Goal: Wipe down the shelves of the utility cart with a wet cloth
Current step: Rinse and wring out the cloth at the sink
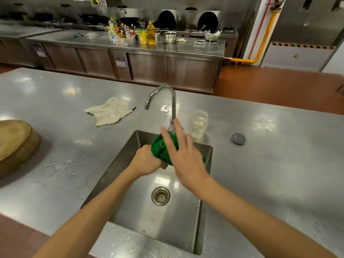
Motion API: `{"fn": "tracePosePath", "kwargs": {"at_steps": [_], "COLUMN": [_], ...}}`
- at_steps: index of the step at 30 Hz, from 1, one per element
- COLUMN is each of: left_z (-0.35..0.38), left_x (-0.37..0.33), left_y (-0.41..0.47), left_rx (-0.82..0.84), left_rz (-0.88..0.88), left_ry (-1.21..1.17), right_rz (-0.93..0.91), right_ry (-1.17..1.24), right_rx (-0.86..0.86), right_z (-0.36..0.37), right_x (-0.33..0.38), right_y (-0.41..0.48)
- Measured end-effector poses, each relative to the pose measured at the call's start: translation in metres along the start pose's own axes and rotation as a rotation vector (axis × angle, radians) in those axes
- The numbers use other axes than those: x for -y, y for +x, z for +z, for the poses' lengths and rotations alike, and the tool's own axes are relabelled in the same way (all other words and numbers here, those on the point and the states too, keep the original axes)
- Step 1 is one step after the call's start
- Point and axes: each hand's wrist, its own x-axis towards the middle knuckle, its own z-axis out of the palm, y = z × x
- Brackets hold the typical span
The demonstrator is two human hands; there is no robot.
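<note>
Steel kitchen sink [167, 220] suggests only preparation so far: left hand [147, 161] grips the bunched green cloth [161, 148] above the basin, right hand [186, 157] lies across it, fingers straight and spread, no cart visible, wiping apparently all ahead.

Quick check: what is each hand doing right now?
Left hand: closed, gripping the green cloth.
Right hand: open, laid across the cloth.

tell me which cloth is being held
The green cloth, bunched over the sink in the left hand. The cream cloth lies loose on the counter left of the tap, touched by no hand.
</note>
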Motion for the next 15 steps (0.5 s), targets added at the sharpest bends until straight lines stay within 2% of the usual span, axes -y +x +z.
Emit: {"fn": "tracePosePath", "kwargs": {"at_steps": [2, 4, 6, 9, 15], "left_z": [-0.003, -0.002, 0.000, 0.002, 0.007], "left_x": [0.001, 0.001, 0.004, 0.008, 0.010], "left_y": [0.002, 0.002, 0.003, 0.005, 0.008], "left_rx": [0.077, 0.152, 0.140, 0.035, -0.154], "left_rz": [0.023, 0.045, 0.069, 0.142, 0.288], "left_ry": [-0.141, -0.142, 0.019, 0.362, 0.721], "right_rz": [-0.086, -0.055, -0.035, 0.002, 0.336], "right_ry": [-0.087, -0.126, -0.114, 0.067, 0.475], "right_rx": [0.019, 0.051, 0.121, 0.330, 0.552], "right_z": [0.011, 0.022, 0.028, 0.028, 0.033], "right_x": [-0.006, -0.013, -0.020, -0.028, -0.027], "right_y": [-0.002, 0.002, 0.010, 0.021, 0.022]}}
